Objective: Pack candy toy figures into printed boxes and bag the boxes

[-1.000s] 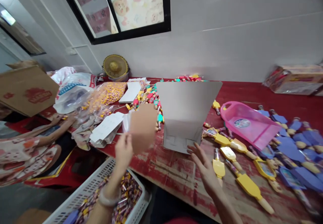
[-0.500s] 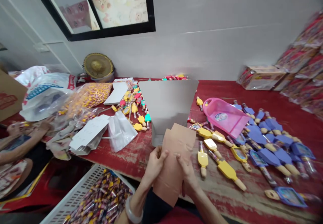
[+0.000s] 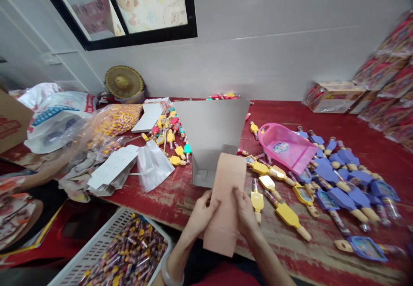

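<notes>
A long piece of brown cardboard [image 3: 224, 208] is held between my two hands, above the table's front edge. My left hand [image 3: 202, 210] grips its left side, thumb on the face. On the right side, my right hand [image 3: 245, 210] pinches it, with the fingers behind hidden. Just beyond stands an open grey-white box [image 3: 211, 127], its tall back panel upright; the cardboard's top end overlaps the box's lower right part. Yellow paddle-shaped toys [image 3: 288, 215] with candy-like tubes lie right of my right hand.
Purple paddle toys [image 3: 327, 170] and a pink scoop [image 3: 290, 150] lie at right. Left are a clear plastic bag [image 3: 153, 165], folded white cartons [image 3: 112, 167] and a co-worker's arm [image 3: 48, 172]. A white basket [image 3: 93, 238] of small tubes stands below the table edge. Wrapped packs [image 3: 387, 75] are stacked far right.
The brown cardboard has turned more upright and now looks like a single narrow strip, its two offset layers lined up. The co-worker's arm has reached farther toward the bag of tubes.
</notes>
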Tool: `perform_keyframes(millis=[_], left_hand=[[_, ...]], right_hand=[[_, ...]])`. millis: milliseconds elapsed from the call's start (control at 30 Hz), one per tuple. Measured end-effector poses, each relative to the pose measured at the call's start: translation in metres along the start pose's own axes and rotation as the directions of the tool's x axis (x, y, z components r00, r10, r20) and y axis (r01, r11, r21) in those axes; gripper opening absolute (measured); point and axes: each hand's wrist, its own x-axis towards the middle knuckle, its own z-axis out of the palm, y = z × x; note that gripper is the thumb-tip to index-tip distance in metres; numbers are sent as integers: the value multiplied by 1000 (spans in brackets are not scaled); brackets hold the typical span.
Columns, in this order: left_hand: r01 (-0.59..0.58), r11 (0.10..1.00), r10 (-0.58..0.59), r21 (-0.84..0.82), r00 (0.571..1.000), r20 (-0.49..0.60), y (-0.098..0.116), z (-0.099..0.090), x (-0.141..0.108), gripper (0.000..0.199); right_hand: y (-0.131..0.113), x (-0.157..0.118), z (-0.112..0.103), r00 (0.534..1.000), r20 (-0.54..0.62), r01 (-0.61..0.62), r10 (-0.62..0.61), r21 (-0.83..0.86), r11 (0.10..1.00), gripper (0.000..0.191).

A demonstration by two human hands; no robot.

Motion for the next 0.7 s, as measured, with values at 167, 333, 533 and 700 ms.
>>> perform_keyframes(millis=[167,333,533,700], left_hand=[[132,991,-128,-29,987,92,-13,15,-10,69],[-76,909,162,410,970,-179,-6,-7,2,83],[-86,829,101,553,995,3,14,-37,30,78],[155,983,-158,96,987,32,6,-32,37,64]], right_hand=[[-6,10,-6,999,-27,39,-41,-43,998,53],[-26,16,-31,975,187,204,-121,-541,816,45],[-43,16,-36,877,476,409,60,-807,425,54],[-41,29,-42,891,316,444,-325,-755,482,65]])
